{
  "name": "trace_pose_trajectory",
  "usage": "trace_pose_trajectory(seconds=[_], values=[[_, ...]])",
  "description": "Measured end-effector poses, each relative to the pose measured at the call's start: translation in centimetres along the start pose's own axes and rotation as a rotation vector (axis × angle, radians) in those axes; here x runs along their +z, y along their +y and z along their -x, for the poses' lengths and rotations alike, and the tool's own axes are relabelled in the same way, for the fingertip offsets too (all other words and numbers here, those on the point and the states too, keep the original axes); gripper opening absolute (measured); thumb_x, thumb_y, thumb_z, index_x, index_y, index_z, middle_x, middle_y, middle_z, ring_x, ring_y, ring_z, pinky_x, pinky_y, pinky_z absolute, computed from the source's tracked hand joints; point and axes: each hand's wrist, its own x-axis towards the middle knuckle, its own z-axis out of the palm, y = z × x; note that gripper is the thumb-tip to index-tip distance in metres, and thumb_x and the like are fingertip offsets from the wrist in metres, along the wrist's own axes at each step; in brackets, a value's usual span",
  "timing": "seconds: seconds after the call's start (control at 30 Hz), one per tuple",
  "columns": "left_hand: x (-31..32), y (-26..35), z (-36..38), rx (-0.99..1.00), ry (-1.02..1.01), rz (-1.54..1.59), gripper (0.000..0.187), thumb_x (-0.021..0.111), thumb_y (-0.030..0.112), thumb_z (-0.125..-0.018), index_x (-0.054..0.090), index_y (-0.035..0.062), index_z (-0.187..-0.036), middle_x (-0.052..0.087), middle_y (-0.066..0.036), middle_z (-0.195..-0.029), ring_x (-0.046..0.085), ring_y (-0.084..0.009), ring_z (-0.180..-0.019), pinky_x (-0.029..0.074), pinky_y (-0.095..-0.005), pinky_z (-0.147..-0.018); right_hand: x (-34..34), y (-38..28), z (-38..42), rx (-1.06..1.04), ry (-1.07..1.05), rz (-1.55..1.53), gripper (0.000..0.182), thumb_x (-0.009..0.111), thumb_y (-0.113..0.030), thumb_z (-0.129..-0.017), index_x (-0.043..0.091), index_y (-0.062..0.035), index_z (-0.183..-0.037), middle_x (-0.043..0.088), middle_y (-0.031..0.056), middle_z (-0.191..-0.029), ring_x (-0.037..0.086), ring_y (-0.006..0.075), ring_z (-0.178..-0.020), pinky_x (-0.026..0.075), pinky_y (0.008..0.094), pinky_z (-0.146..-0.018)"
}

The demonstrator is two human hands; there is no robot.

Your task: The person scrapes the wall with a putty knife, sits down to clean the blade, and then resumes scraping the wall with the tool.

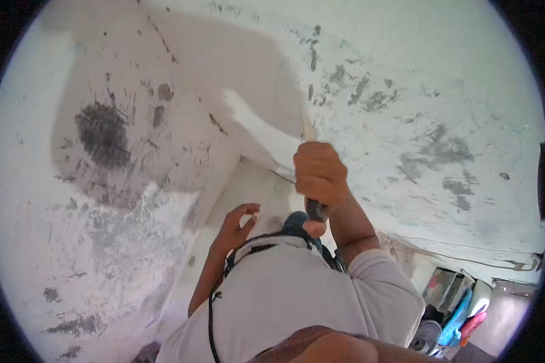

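One scraper (309, 130) juts up from right hand (320, 176) fingers.

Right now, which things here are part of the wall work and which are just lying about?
In use:
- right hand gripping the dark-handled tool, blade at the wall corner
- wall with grey patches
- left hand, open, holding nothing

Lying about:
- colourful items at lower right
- boxy container beside them

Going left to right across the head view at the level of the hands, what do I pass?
Dark patch on the wall → left hand, open and empty → right hand gripping a scraper handle, its blade on the wall → grey scraped patches → colourful items at the lower right.
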Motion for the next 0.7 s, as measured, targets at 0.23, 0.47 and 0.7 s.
trace_pose_trajectory(seconds=[0.23,0.47,0.7], values=[[-0.4,1.6,-0.4,-0.061,-0.106,0.068,0.028,0.055,0.010,-0.095,0.057,0.0015,-0.121,0.064,-0.012,-0.114,0.061,-0.0219,-0.106,0.046,-0.0372,-0.093,-0.3,1.1,2.5,0.213,-0.223,0.321,0.030,0.071,-0.029,-0.056,0.049,-0.0087,-0.062,0.049,0.0041,-0.062,0.053,0.0263,-0.057,0.045,0.0395,-0.056],[0.2,2.7,-1.4,-0.097,-0.049,0.018,0.026,0.059,0.004,-0.091,0.059,0.0014,-0.117,0.065,-0.012,-0.110,0.062,-0.0224,-0.104,0.047,-0.0332,-0.091,-1.4,-2.5,-0.1,0.096,0.074,-0.020,0.028,0.073,-0.023,-0.065,0.047,-0.0121,-0.057,0.047,-0.0001,-0.059,0.051,0.0216,-0.052,0.044,0.0364,-0.050],[0.3,2.1,-2.2,-0.053,-0.097,0.149,0.028,0.059,0.004,-0.091,0.058,0.0022,-0.119,0.066,-0.012,-0.108,0.062,-0.0222,-0.104,0.047,-0.0337,-0.090,-0.2,-0.4,0.4,0.102,0.009,-0.057,0.048,0.031,-0.035,-0.032,0.050,-0.0070,-0.066,0.040,0.0066,-0.057,0.045,0.0291,-0.048,0.035,0.0399,-0.045]])
